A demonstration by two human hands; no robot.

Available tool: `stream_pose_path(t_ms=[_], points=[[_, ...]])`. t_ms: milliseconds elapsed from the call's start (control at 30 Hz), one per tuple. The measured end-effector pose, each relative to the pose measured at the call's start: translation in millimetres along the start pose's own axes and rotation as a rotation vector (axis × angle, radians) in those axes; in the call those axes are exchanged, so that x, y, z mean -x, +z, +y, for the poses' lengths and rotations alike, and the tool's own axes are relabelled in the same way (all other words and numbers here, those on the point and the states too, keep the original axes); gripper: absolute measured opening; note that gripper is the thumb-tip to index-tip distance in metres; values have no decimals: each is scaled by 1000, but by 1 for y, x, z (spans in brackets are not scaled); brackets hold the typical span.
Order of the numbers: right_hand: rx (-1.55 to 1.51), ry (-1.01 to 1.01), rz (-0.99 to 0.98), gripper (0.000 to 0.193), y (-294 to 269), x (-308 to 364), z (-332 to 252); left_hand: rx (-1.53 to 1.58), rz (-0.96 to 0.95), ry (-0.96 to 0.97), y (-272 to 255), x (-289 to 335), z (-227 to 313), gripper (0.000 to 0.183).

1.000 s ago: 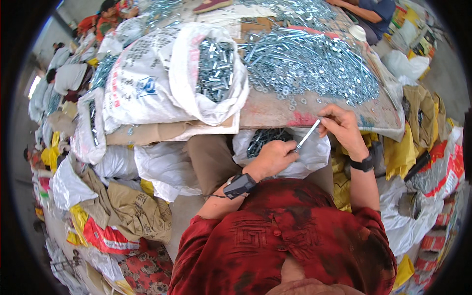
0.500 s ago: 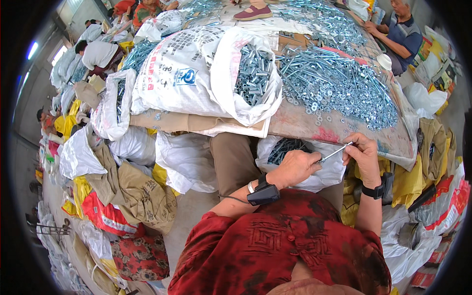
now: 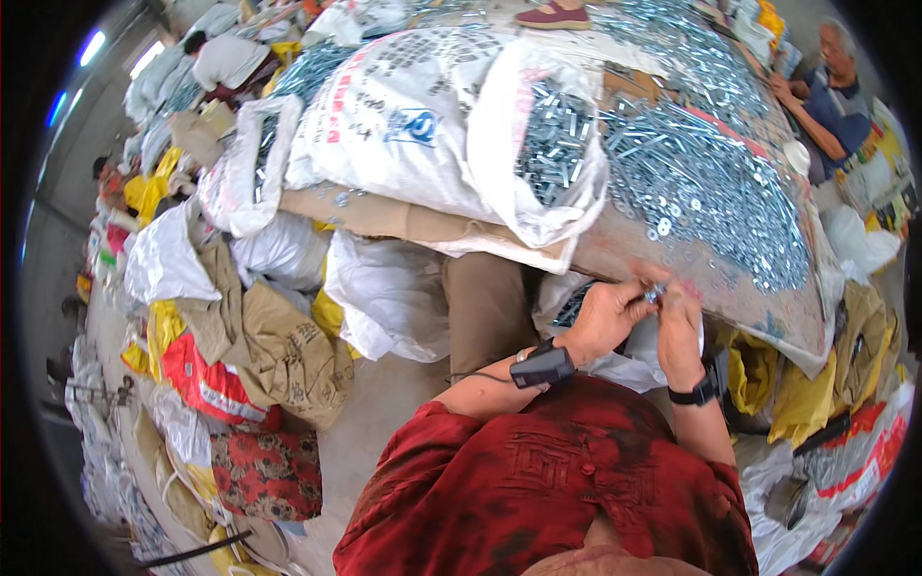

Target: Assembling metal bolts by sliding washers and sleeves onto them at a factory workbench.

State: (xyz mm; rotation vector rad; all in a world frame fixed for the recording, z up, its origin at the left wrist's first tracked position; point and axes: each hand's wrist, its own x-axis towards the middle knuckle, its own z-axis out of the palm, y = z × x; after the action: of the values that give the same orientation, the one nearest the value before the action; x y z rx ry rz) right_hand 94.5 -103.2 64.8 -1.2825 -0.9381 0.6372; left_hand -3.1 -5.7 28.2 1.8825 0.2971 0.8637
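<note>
My left hand point(image 3: 607, 319) is closed in a pinch on a small shiny metal bolt point(image 3: 655, 292), held just off the table's front edge. Beside it, my right hand point(image 3: 680, 331) has its fingers drawn together at the same bolt; their tips are blurred. Fingers cover most of the bolt. A pile of loose washers point(image 3: 735, 226) lies on the table point(image 3: 615, 252) beyond my hands, with long bolts point(image 3: 663, 144) heaped behind it. To the left of these stands an open white sack point(image 3: 488, 144) full of short metal sleeves point(image 3: 557, 144).
Below my hands a white bag point(image 3: 629, 370) hangs by my knees, partly hidden. Several sacks and a brown cloth bag point(image 3: 293, 355) crowd the floor at left. Yellow sacks point(image 3: 802, 398) hang at right. A person point(image 3: 831, 106) sits across the table; a shoe point(image 3: 554, 16) shows on its top.
My hands have come closer together, the right one moving in toward the left. The bolt, earlier spanning the gap between them, is now mostly covered. The whole view has shifted and tilted.
</note>
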Motion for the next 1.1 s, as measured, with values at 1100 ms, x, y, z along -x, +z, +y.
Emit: stream_pose_path(t_ms=[1100], points=[[259, 26, -211, 37, -70, 53, -27, 258, -584, -35, -2, -4, 31, 9]])
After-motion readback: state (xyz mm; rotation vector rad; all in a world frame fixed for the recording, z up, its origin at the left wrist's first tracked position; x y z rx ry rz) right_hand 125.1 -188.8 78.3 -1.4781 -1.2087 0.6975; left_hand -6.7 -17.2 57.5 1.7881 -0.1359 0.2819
